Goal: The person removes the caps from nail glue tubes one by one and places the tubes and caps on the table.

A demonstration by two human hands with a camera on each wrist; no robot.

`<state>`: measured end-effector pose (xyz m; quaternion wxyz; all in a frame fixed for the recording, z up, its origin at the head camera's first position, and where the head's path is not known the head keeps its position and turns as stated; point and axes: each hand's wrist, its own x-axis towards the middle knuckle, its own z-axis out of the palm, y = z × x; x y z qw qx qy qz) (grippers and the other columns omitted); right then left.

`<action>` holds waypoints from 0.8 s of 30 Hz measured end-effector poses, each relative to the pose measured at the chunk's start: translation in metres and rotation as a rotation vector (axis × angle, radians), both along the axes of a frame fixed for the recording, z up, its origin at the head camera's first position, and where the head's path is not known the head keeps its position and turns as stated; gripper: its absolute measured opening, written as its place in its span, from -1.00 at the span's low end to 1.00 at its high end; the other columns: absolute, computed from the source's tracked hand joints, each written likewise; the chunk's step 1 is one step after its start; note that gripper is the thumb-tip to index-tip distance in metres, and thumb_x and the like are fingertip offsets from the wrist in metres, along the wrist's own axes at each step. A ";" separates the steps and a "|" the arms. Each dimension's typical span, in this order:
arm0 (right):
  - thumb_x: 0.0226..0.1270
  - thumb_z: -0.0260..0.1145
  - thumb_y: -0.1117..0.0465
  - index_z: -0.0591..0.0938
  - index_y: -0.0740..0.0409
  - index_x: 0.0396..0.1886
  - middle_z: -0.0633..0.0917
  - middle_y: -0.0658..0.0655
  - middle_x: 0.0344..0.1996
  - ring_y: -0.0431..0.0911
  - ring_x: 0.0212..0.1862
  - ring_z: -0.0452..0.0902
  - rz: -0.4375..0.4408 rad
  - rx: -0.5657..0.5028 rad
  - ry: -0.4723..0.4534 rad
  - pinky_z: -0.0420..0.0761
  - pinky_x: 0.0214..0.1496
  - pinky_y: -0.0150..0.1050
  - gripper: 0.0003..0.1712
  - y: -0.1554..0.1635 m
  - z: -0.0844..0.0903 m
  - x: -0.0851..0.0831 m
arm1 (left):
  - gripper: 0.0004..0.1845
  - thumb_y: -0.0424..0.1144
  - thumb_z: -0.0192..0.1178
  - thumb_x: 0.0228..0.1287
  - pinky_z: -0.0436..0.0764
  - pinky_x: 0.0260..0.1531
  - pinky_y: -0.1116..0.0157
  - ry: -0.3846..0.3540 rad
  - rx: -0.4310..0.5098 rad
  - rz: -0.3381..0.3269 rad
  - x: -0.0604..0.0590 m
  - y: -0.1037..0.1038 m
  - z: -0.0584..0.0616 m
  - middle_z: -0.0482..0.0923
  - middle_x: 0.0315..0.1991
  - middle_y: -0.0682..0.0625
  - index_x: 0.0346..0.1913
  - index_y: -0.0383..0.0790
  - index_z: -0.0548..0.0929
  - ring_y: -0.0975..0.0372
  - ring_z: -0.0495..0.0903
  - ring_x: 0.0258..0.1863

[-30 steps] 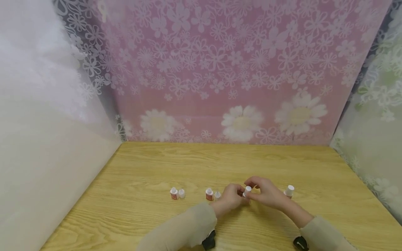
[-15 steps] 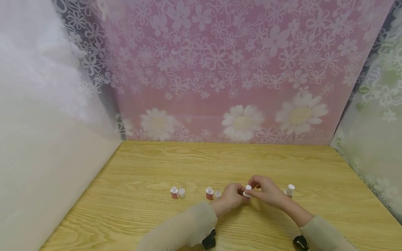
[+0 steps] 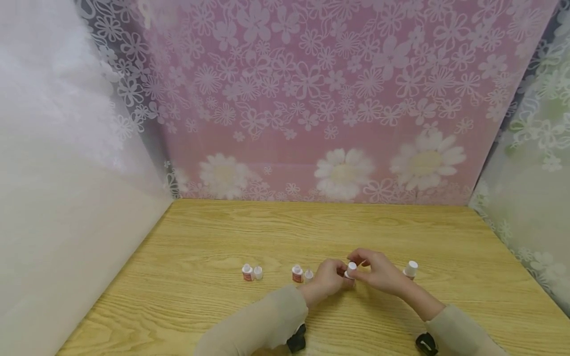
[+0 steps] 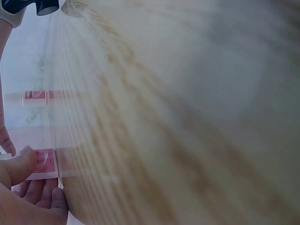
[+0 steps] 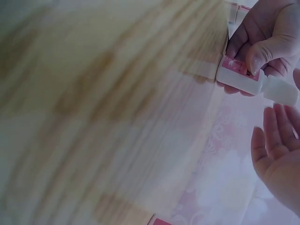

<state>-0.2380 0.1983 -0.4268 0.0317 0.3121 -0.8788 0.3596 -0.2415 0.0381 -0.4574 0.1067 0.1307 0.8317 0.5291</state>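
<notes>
- Sleeves of beige cloth come in from the near edge of the wooden table [image 3: 213, 237], and both hands meet just beyond them, right of the table's middle.
- Left hand [image 3: 327, 279] has its thumb and fingers curled round the pink-labelled body of a small white bottle [image 5: 239, 75], gripping it at the label.
- Right hand [image 3: 378, 272] pinches the bottle's white cap [image 3: 351, 267] from above in the head view; in the right wrist view its fingers [image 5: 276, 136] look fairly straight beside the cap, so how firmly it pinches is hard to tell.
- Step in hand, as I judge it: working the cap on this bottle, with the left hand steadying the body. Next move likely calls for a firm hold below and a small twist from the right fingertips.
- Just left of the held bottle stand 2 more small bottles [image 3: 297, 273], close together.
- Further left of it stands another pair [image 3: 247, 272], touching or nearly so.
- Right of the held bottle, behind the right hand, stands 1 capped bottle [image 3: 410, 269].
- Beyond everything hangs a pink flowered backdrop [image 3: 338, 99].
</notes>
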 end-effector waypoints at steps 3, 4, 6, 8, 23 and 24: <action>0.06 0.35 0.09 0.53 0.21 -0.27 0.57 -0.07 -0.39 -0.17 -0.30 0.47 -0.065 0.003 -0.012 0.47 -0.26 -0.19 -0.67 -0.002 0.000 0.000 | -0.89 -0.36 0.35 -0.07 0.44 -0.47 0.44 0.002 -0.008 0.006 0.000 0.000 0.001 0.52 -0.54 0.14 -0.44 -0.26 0.63 0.38 0.42 -0.51; 0.03 0.36 0.07 0.52 0.18 -0.30 0.56 -0.09 -0.41 -0.18 -0.31 0.47 -0.079 0.002 -0.011 0.46 -0.27 -0.21 -0.67 -0.002 0.000 0.000 | -0.89 -0.36 0.35 -0.07 0.44 -0.47 0.44 -0.003 -0.009 0.008 0.000 0.000 0.001 0.52 -0.54 0.14 -0.44 -0.25 0.63 0.38 0.42 -0.51; 0.00 0.38 0.07 0.50 0.13 -0.36 0.54 -0.11 -0.45 -0.20 -0.34 0.46 -0.098 -0.004 -0.009 0.46 -0.28 -0.23 -0.69 -0.003 -0.001 0.001 | -0.90 -0.35 0.35 -0.07 0.43 -0.48 0.44 -0.015 -0.005 0.009 0.000 0.000 0.001 0.52 -0.54 0.14 -0.45 -0.24 0.63 0.39 0.42 -0.52; -0.01 0.39 0.07 0.49 0.08 -0.41 0.53 -0.12 -0.48 -0.22 -0.37 0.46 -0.110 -0.005 0.000 0.46 -0.29 -0.25 -0.71 -0.003 -0.002 0.001 | -0.90 -0.35 0.35 -0.06 0.43 -0.49 0.45 -0.014 -0.006 0.004 0.000 0.001 0.001 0.53 -0.55 0.14 -0.45 -0.24 0.63 0.39 0.43 -0.52; 0.11 0.31 0.21 0.56 0.18 -0.34 0.59 -0.03 -0.38 -0.11 -0.26 0.51 -0.043 -0.044 0.021 0.51 -0.20 -0.12 -0.84 -0.003 -0.001 0.002 | -0.89 -0.37 0.34 -0.06 0.45 -0.44 0.42 -0.024 0.012 0.001 0.000 0.000 0.000 0.53 -0.53 0.13 -0.42 -0.26 0.64 0.38 0.44 -0.49; 0.12 0.30 0.22 0.57 0.20 -0.33 0.60 0.00 -0.36 -0.10 -0.25 0.51 -0.032 -0.043 0.029 0.50 -0.20 -0.10 -0.84 -0.003 -0.001 0.002 | -0.89 -0.38 0.34 -0.06 0.45 -0.44 0.42 -0.019 0.012 0.002 0.000 0.000 -0.001 0.53 -0.53 0.13 -0.42 -0.26 0.64 0.38 0.43 -0.49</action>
